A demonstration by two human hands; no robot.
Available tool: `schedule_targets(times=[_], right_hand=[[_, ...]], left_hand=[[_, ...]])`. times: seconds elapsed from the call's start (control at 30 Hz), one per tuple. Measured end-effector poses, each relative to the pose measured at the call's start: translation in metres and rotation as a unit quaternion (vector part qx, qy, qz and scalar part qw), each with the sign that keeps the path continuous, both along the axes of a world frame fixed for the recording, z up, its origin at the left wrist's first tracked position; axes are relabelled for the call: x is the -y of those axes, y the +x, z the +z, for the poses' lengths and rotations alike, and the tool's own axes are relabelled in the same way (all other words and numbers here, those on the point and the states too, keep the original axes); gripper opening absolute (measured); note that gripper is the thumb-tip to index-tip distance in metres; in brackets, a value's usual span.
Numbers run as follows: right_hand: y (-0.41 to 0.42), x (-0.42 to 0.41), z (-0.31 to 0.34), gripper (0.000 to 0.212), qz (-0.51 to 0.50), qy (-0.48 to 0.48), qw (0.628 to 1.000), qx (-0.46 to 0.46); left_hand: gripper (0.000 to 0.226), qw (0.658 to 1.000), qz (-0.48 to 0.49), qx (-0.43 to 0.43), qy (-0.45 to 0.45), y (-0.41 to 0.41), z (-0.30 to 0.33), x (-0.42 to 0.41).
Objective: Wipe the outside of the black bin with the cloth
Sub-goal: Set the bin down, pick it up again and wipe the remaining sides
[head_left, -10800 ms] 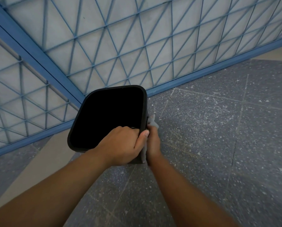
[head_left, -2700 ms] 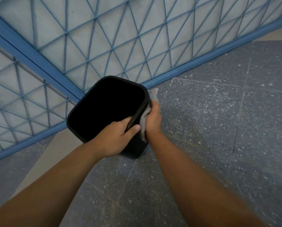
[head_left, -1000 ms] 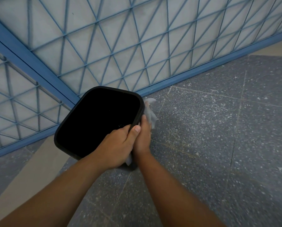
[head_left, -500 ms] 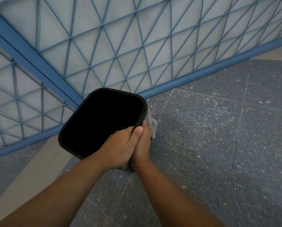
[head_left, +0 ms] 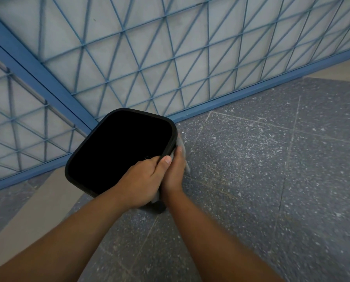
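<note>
The black bin (head_left: 100,143) stands on the floor in the corner, seen from above, its dark opening turned up. My left hand (head_left: 143,178) grips the bin's near rim, fingers curled over the edge and thumb on the outside. My right hand (head_left: 175,171) holds the grey cloth (head_left: 181,146) against the bin's right outer wall. Most of the cloth is hidden between my hand and the bin; bits show above my fingers and below my wrist.
A blue metal grille fence (head_left: 170,64) runs behind the bin and meets a second panel (head_left: 17,123) at the left, forming a corner. Speckled dark grey floor tiles (head_left: 261,169) stretch to the right and front. A beige floor strip (head_left: 37,204) lies at the left.
My right hand with the cloth has shifted slightly along the bin's right wall. The bin turned a little under my left hand's grip. The camera moved slightly.
</note>
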State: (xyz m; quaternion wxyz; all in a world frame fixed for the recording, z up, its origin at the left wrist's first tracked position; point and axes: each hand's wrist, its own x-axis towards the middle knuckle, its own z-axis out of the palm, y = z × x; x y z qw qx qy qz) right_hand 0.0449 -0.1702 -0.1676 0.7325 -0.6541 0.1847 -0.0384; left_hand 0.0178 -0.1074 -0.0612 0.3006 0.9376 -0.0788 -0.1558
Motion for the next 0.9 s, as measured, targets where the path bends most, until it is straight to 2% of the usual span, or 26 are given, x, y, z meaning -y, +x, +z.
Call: schedule_targets(times=[0.07, 0.13, 0.2, 0.27, 0.3, 0.37, 0.43, 0.5, 0.6, 0.7, 0.8, 0.9], right_hand=[[-0.021, -0.014, 0.013, 0.066, -0.019, 0.003, 0.997, 0.069], [-0.022, -0.019, 0.017, 0.049, -0.056, 0.051, 0.990, 0.118], [0.001, -0.007, 0.009, 0.052, -0.081, 0.141, 0.983, 0.083], [0.018, 0.000, 0.001, 0.059, -0.060, 0.234, 0.970, 0.037], [0.018, -0.002, 0.001, 0.061, -0.059, 0.241, 0.968, 0.035], [0.002, -0.014, 0.006, 0.070, -0.048, 0.179, 0.981, 0.050], [-0.007, -0.018, 0.011, 0.073, -0.036, 0.167, 0.983, 0.070], [0.008, -0.007, 0.005, 0.064, -0.047, 0.188, 0.978, 0.073], [0.016, 0.002, 0.003, 0.054, -0.050, 0.262, 0.964, 0.025], [-0.008, -0.015, 0.014, 0.068, -0.042, 0.218, 0.974, 0.038], [-0.001, -0.005, 0.012, 0.064, -0.052, 0.181, 0.981, 0.048], [0.013, 0.007, 0.005, 0.053, -0.055, 0.276, 0.960, 0.003]], left_hand=[[0.047, 1.000, 0.008, 0.011, 0.006, -0.001, -0.001, 0.001], [0.049, 1.000, 0.013, 0.020, 0.013, -0.001, -0.002, 0.001], [0.048, 1.000, 0.010, 0.013, 0.003, -0.001, -0.002, 0.001], [0.046, 1.000, 0.006, 0.004, -0.007, 0.000, -0.002, 0.000], [0.045, 1.000, 0.006, 0.001, -0.010, 0.000, -0.001, 0.000], [0.045, 1.000, 0.012, -0.001, -0.015, 0.000, -0.001, 0.000], [0.046, 1.000, 0.017, -0.001, -0.011, 0.001, -0.001, 0.000], [0.047, 1.000, 0.010, -0.006, -0.007, 0.002, -0.001, 0.000], [0.045, 1.000, 0.004, -0.011, -0.023, 0.001, 0.000, 0.000], [0.046, 1.000, 0.017, -0.006, -0.011, 0.001, 0.000, 0.000], [0.047, 1.000, 0.019, -0.007, -0.008, 0.002, 0.000, 0.001], [0.046, 0.999, 0.015, -0.017, -0.028, 0.000, 0.004, 0.002]])
